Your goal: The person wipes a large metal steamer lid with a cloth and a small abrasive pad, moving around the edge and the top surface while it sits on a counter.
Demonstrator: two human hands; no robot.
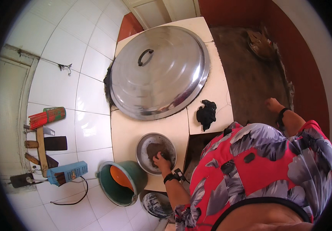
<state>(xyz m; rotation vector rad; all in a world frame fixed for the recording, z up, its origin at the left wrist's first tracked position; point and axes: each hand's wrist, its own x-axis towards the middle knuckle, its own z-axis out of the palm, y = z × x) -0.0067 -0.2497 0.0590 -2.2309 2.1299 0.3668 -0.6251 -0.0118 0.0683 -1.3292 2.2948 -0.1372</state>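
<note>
My left hand reaches into a round metal bowl on the pale tiled counter. Its fingertips rest in dark, powdery-looking matter at the bowl's bottom; whether they grip something there is hidden. Away from the counter, over the dark floor, is my right hand, with its fingers curled and no object visible in it. A very large round metal lid with a dark handle covers much of the counter. Between the lid and my body lies a crumpled black plastic bag or cloth.
Beside the bowl stands a green bucket with an orange vessel inside. A dark, white-smeared basin sits lower down. On the tiled wall are a wooden rack with cleavers, a holder of red chopsticks and a blue plastic basket.
</note>
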